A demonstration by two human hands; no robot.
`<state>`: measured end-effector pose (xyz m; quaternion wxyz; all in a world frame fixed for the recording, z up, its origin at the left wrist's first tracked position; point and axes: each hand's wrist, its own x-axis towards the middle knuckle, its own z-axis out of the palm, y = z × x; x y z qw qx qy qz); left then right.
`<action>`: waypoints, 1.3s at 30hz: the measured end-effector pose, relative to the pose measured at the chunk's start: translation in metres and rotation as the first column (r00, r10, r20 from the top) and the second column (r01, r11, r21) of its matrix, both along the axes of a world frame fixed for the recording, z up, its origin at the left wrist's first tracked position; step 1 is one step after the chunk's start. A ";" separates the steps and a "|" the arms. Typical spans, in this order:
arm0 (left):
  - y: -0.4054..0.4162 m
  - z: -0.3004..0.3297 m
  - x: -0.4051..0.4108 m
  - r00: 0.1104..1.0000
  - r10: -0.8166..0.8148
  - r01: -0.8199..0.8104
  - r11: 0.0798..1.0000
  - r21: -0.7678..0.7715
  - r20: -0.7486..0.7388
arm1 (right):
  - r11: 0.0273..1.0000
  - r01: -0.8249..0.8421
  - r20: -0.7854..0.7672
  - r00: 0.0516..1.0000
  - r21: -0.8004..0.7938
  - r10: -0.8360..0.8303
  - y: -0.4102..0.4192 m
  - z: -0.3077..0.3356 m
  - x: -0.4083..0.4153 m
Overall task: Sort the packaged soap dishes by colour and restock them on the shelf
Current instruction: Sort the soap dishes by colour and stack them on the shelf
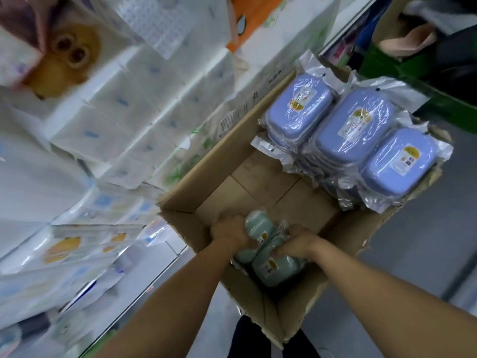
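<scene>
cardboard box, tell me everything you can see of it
The cardboard box is plain brown corrugated board, open at the top with its flaps folded outward; its right edge looks torn and ragged. Much of the bare floor inside shows. Blue soap dishes in clear wrap are stacked at its far end, pale green soap dishes lie at the near end. The left hand and right hand reach inside and grip the green packs. White packaged goods stand along its left side.

No legible text anywhere. Blue soap dishes (pixel 353 130) and green soap dishes (pixel 273 267) are carrying white-and-yellow stickers, too blurred to read. Cardboard box (pixel 232 140) flap is showing a barcode label and dark print, also unreadable.
</scene>
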<state>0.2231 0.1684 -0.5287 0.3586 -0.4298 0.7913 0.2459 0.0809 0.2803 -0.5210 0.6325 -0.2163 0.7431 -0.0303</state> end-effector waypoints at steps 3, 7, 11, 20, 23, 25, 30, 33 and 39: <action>-0.013 0.042 0.005 0.987 0.111 -0.121 0.989 -0.083 -0.119 | 0.994 0.074 -0.004 0.997 -0.076 -0.074 -0.005 0.026 -0.008; -0.024 0.105 0.023 0.770 0.480 -0.493 0.866 0.084 -0.420 | 0.953 0.134 -0.079 0.984 -0.273 -0.161 -0.015 0.073 -0.023; -0.020 0.172 0.050 0.448 0.638 -0.672 0.702 0.235 -0.626 | 0.894 0.122 -0.069 0.984 -0.431 -0.167 -0.027 0.141 -0.031; 0.011 0.312 0.113 0.200 0.536 -0.768 0.606 0.209 -0.820 | 0.717 0.001 -0.035 0.999 -0.697 -0.036 -0.054 0.294 0.002; 0.022 0.353 0.149 0.118 0.470 -0.791 0.577 0.203 -0.875 | 0.649 -0.087 -0.053 0.996 -0.756 0.071 -0.062 0.342 0.022; 0.031 0.378 0.176 0.094 0.440 -0.796 0.572 0.198 -0.893 | 0.601 -0.187 -0.111 0.981 -0.777 0.162 -0.068 0.372 0.037; 0.047 0.435 0.246 -0.041 0.360 -0.836 0.498 0.229 -0.932 | 0.511 -0.323 -0.172 0.931 -0.797 0.322 -0.081 0.444 0.091; 0.058 0.462 0.294 -0.123 0.304 -0.859 0.444 0.255 -0.945 | 0.462 -0.264 -0.077 0.920 -0.846 0.385 -0.100 0.471 0.136; 0.082 0.499 0.417 -0.189 0.200 -0.901 0.353 0.251 -0.961 | 0.423 -0.026 0.133 0.930 -0.906 0.342 -0.147 0.506 0.255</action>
